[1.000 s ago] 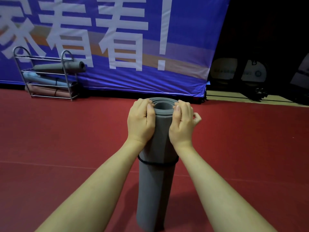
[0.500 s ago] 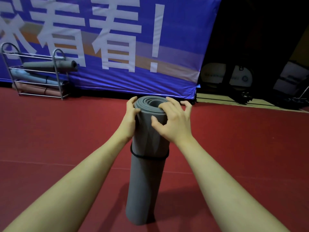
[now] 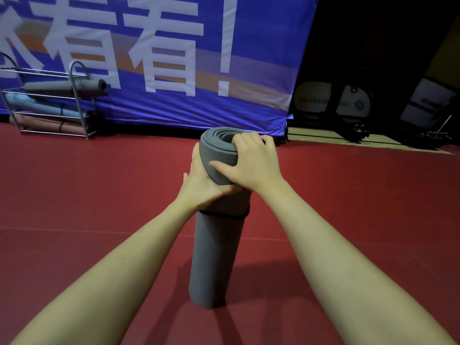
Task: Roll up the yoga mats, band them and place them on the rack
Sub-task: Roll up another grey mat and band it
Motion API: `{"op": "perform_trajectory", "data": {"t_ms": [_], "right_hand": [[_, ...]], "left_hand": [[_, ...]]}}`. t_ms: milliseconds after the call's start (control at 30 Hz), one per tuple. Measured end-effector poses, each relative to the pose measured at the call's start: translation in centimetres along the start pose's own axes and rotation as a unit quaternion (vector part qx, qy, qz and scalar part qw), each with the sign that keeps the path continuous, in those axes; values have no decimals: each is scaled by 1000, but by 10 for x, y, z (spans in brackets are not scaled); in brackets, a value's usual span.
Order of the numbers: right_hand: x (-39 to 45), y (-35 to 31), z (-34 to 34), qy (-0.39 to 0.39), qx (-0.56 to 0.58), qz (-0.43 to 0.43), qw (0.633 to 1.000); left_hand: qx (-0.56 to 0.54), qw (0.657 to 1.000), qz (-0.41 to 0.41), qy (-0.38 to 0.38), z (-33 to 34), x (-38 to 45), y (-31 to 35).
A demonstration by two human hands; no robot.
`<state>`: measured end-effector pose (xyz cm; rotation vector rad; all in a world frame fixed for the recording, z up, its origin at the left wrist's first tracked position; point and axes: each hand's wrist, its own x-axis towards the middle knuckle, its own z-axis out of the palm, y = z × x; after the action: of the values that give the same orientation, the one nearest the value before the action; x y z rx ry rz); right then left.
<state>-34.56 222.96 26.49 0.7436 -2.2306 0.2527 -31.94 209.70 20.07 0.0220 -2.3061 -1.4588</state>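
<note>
A rolled grey yoga mat (image 3: 214, 257) stands upright on the red floor in front of me, its spiral top end facing up. A thin black band (image 3: 224, 215) circles it about a third of the way down. My left hand (image 3: 202, 185) wraps around the roll's left side just above the band, thumb across the front. My right hand (image 3: 254, 161) grips the top rim, fingers over the edge and thumb pressed on the front. The metal rack (image 3: 77, 103) stands far left against the banner, holding a grey, a blue and a pink rolled mat.
A large blue banner (image 3: 174, 70) with white characters hangs behind. Dark equipment and cases (image 3: 361, 108) crowd the back right on a strip of wooden floor. Red floor (image 3: 99, 183) stretches between me and the rack.
My right hand has moved from the roll's side to grip over the top rim. My left hand slid lower and around the roll. The view shifted right, with the rack now nearer the left edge.
</note>
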Motion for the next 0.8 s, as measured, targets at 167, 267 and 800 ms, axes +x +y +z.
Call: {"op": "perform_trajectory", "data": {"t_ms": [167,267,800], "right_hand": [[6,-8,-8,-29,-51,5,998],[0,-13,-3,-3,-45,36,998],[-109,-46,69,-110,264,293,912]], "left_hand": [[-39,998,18,37,-2,-11,11],[-6,999,25,40,-9,-14,15],[407,899,23,-161,-25,-34,-51]]}}
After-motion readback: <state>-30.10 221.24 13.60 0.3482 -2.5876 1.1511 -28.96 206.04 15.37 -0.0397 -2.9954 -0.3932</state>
